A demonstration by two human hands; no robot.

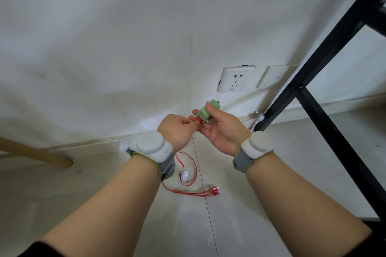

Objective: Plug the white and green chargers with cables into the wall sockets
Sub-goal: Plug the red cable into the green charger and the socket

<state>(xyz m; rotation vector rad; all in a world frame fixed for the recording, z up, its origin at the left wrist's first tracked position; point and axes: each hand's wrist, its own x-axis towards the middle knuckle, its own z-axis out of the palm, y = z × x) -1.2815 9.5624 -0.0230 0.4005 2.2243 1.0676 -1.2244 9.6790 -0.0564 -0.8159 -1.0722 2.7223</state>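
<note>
My right hand [221,131] curls round the small mint-green plastic charger block [206,111], thumb on top, prongs aimed at the wall. That turns its port toward my left hand [177,129], which pinches the red cable plug [197,120] at that port. The white square wall socket [236,78] sits just beyond my right fingertips.

Two bare hands are in view, one left hand [177,129] and one right hand [221,131]. With them are one green charger [206,111] and one red cable [179,159]. The cable has one round reel [184,175] and what look like three connectors [216,191]. There are two wrist units, one white pod [149,145] on the left and one on the right [260,145]. The far wall has one socket plate [236,78] and one second plate [271,76] to its right. One wooden leg [35,152] is on the left and one black frame [325,56] on the right.
</note>
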